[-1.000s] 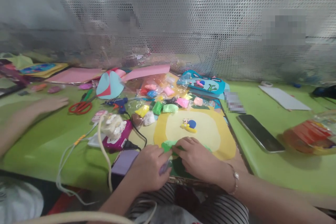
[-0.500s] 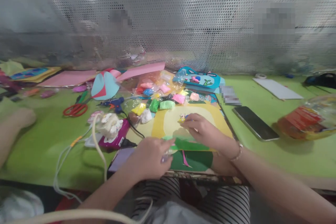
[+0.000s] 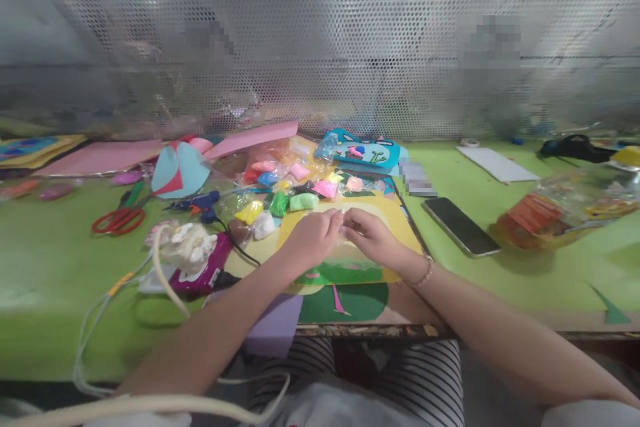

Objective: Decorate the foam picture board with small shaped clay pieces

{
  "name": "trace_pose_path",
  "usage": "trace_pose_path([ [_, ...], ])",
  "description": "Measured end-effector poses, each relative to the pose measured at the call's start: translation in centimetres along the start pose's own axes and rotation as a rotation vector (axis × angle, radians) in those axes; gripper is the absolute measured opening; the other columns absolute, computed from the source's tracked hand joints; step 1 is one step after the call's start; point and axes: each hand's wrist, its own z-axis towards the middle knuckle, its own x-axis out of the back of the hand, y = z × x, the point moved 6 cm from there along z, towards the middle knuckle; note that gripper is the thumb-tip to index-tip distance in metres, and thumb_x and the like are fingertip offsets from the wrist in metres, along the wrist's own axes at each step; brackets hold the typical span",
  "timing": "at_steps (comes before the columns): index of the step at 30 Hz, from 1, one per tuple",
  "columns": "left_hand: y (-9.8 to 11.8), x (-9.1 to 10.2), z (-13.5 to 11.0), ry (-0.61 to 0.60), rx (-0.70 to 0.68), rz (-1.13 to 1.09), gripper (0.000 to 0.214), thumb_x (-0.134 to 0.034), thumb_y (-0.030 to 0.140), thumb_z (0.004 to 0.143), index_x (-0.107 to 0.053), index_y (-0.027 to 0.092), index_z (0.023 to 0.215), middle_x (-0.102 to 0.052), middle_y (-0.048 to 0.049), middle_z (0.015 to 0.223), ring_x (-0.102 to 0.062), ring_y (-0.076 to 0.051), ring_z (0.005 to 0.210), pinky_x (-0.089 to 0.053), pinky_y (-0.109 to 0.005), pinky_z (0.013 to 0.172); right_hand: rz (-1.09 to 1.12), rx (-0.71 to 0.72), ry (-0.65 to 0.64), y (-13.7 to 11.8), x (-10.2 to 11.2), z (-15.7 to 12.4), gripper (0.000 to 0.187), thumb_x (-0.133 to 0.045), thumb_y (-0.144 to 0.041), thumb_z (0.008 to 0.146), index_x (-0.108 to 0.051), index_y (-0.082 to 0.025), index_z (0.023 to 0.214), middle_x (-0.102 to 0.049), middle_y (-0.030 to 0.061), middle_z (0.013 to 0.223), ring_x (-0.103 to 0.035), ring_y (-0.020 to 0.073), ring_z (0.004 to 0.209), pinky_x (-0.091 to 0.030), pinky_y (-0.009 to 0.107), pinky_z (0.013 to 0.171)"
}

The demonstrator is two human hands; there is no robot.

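From my remote stn., L hand (image 3: 314, 237) & R hand (image 3: 373, 237) meet over yellow card (image 3: 353, 252), fingertips bunched together; can't tell if they're clamped on anything. Green strip (image 3: 350, 273) lies on card's near side.

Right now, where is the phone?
In the head view, the phone lies right of centre on the green table, between the yellow sheet and the bottle with the red label.
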Motion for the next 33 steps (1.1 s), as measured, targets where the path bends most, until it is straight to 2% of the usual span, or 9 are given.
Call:
trace_pose_path([
  [4, 0.0, 0.2, -0.6, -0.039, 0.048, -0.125, 0.051, -0.019, 0.041, 0.095, -0.055, 0.016, 0.07, -0.055, -0.0028, 0.057, -0.052, -0.014, 0.058, -0.036, -0.027, 0.058, 0.109, -0.023, 0.044, -0.8, 0.5, 0.0, 0.002, -0.051, -0.019, 0.086, -0.051, -0.018, 0.085, -0.055, 0.001, 0.076, -0.053, 0.0115, 0.068, -0.046, 0.025, 0.06],
  [8, -0.5, -0.1, -0.6, -0.026, 0.096, -0.21, 0.052, -0.019, 0.044, 0.095, -0.051, 0.016, 0.064, -0.053, -0.0013, 0.054, -0.05, -0.013, 0.054, -0.034, -0.026, 0.056, 0.089, 0.024, 0.05, -1.3, 0.7, 0.0, 0.003, -0.055, -0.021, 0.085, -0.054, -0.019, 0.083, -0.055, 0.0009, 0.077, -0.054, 0.0111, 0.068, -0.047, 0.025, 0.061],
  [12, -1.1, -0.4, -0.4, 0.008, 0.109, -0.226, 0.051, -0.021, 0.044, 0.094, -0.053, 0.016, 0.067, -0.056, -0.002, 0.059, -0.052, -0.014, 0.059, -0.035, -0.026, 0.058, 0.076, 0.014, 0.03, -0.9, 0.6, 0.0, 0.004, -0.058, -0.021, 0.083, -0.057, -0.018, 0.086, -0.056, 0.0011, 0.08, -0.053, 0.01, 0.067, -0.048, 0.025, 0.061],
  [17, -1.1, -0.6, -0.2, -0.015, 0.087, -0.2, 0.047, -0.024, 0.04, 0.094, -0.052, 0.016, 0.064, -0.054, -0.0011, 0.058, -0.05, -0.013, 0.056, -0.033, -0.026, 0.057, 0.045, -0.013, -0.04, -0.9, 0.3, 0.1, 0.003, -0.06, -0.019, 0.082, -0.061, -0.018, 0.081, -0.055, 0.0006, 0.076, -0.054, 0.01, 0.066, -0.048, 0.024, 0.061],
  [19, -1.1, -0.5, -0.1, -0.014, 0.085, -0.189, 0.045, -0.024, 0.038, 0.094, -0.051, 0.017, 0.064, -0.054, -0.0009, 0.057, -0.05, -0.013, 0.056, -0.032, -0.026, 0.057, 0.032, -0.014, -0.03, -0.9, 0.3, 0.1, 0.002, -0.061, -0.019, 0.081, -0.062, -0.017, 0.08, -0.054, 0.0003, 0.075, -0.053, 0.0093, 0.063, -0.048, 0.023, 0.059],
  [23, -1.3, -0.4, -0.1, -0.001, 0.106, -0.163, 0.045, -0.024, 0.039, 0.094, -0.047, 0.017, 0.062, -0.05, -0.0002, 0.054, -0.047, -0.012, 0.053, -0.029, -0.026, 0.055, -0.045, 0.062, 0.001, -1.2, 0.2, -0.2, 0.003, -0.06, -0.016, 0.081, -0.062, -0.017, 0.083, -0.054, 0.001, 0.077, -0.052, 0.0093, 0.062, -0.048, 0.023, 0.058],
  [27, -1.5, -0.7, -0.1, -0.001, 0.125, -0.166, 0.049, -0.022, 0.044, 0.095, -0.047, 0.017, 0.061, -0.047, 0.0002, 0.052, -0.045, -0.012, 0.05, -0.028, -0.027, 0.053, -0.187, 0.151, -0.052, -1.8, -0.3, -0.6, 0.008, -0.054, -0.015, 0.085, -0.062, -0.017, 0.087, -0.055, 0.0038, 0.081, -0.054, 0.0122, 0.068, -0.049, 0.026, 0.062],
  [33, -1.8, -1.0, 0.0, 0.014, 0.123, -0.176, 0.049, -0.024, 0.043, 0.095, -0.045, 0.017, 0.059, -0.046, 0.0006, 0.052, -0.044, -0.012, 0.051, -0.028, -0.027, 0.053, -0.32, 0.189, -0.068, -1.9, -0.7, -0.7, 0.01, -0.047, -0.01, 0.085, -0.054, -0.017, 0.082, -0.051, 0.0036, 0.08, -0.051, 0.0126, 0.068, -0.048, 0.027, 0.064],
])
